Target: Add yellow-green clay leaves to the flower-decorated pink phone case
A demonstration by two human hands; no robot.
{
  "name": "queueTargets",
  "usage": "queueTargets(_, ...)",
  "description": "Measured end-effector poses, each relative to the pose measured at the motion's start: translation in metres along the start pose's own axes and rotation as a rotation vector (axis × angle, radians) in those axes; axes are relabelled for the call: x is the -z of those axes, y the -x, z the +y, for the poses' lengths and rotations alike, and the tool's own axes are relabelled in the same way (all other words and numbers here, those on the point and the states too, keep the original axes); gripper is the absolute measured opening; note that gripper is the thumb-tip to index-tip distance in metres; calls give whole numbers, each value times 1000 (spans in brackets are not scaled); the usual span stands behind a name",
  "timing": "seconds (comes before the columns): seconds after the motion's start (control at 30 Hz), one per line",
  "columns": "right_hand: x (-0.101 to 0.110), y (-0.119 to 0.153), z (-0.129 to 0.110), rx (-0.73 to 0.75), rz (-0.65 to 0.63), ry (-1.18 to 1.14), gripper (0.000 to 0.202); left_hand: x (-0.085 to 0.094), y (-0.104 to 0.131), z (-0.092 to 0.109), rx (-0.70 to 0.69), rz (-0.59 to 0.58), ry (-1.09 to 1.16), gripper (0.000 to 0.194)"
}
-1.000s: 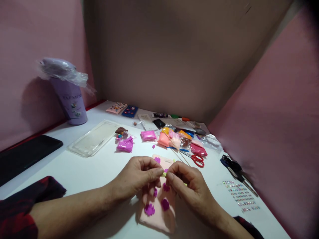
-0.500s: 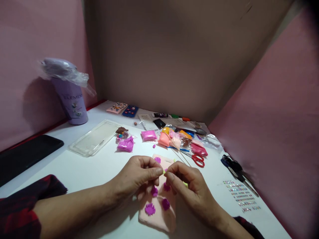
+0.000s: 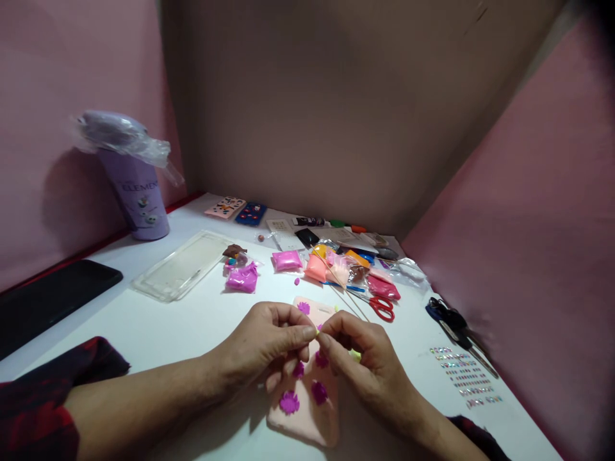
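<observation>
My left hand (image 3: 271,336) and my right hand (image 3: 369,355) meet fingertip to fingertip above a phone case covered in pale pink clay (image 3: 307,426). Both are closed in a pinch around a tiny bit of yellow-green clay (image 3: 317,331), mostly hidden by the fingers. Several purple clay flowers (image 3: 289,403) sit on the case, some partly covered by my hands. A yellow-green clay lump (image 3: 355,356) shows behind my right fingers; whether it is held or lies on the case I cannot tell.
Beyond my hands lie clay packets (image 3: 316,267), thin wooden sticks (image 3: 342,288) and red-handled scissors (image 3: 383,309). A clear case (image 3: 182,266), black phone (image 3: 57,301) and purple tumbler (image 3: 137,192) stand or lie left. Gem stickers (image 3: 466,378) and dark-handled scissors (image 3: 451,326) are at right.
My fingertips have come slightly closer together around the yellow-green clay. The case and the other things have stayed where they were.
</observation>
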State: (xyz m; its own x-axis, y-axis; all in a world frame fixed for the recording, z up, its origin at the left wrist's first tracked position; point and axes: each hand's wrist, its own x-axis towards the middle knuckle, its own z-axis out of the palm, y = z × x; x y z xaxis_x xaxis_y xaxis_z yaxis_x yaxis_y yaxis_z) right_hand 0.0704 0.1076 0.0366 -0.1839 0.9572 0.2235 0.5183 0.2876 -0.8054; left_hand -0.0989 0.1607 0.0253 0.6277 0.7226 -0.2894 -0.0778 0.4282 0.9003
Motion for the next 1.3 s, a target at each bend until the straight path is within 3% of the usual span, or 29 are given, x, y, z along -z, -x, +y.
queueTargets(0.8, -1, 1, 2, -13, 2, -58, 20, 1, -3, -4, -2, -45, 174, 18)
queueTargets(1.3, -2, 0, 2, -94, -8, -152, 21, 2, -3, -5, -53, -100, 106, 23)
